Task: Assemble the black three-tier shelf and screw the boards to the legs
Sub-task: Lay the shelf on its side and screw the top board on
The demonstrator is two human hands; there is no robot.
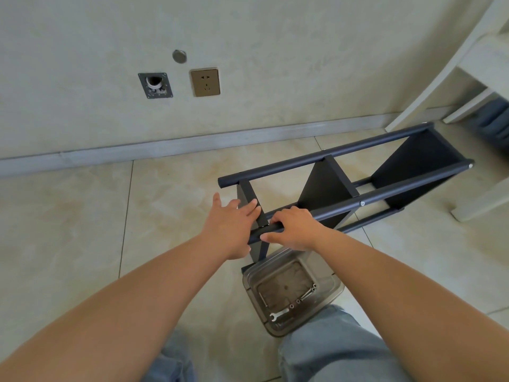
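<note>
The black shelf (344,188) lies on its side on the floor, running from the middle of the view out toward 2 o'clock. Its four legs are round matte tubes; three flat dark boards stand on edge between them, and a silver screw head (362,204) shows on the near upper leg (385,195) by the middle board (325,186).

The right hand (293,230) is wrapped over the end of that near leg, fingers curled across the top and thumb beneath. The left hand (234,224), at 9 o'clock of it and just beside, lies with straight, spread fingers flat against the end board (252,199).

Directly toward 6 o'clock of the hands, touching the shelf's lower end, sits a clear smoky plastic tub (334,295) with rounded corners. In it lie a small flat wrench (278,315), a few bolts (309,292) and small nuts. The person's knees in light blue jeans (330,351) overlap the tub's near corner.

The floor (82,230) is glossy beige tile with thin grout lines. A grey baseboard (165,150) meets a mottled cream wall (275,64), which carries a bronze socket (205,82), an open metal box plate (155,85) at its 9 o'clock and a round grey cap (179,56) above. A white furniture frame (468,86) stands at 2 o'clock, close to the shelf's far end.
</note>
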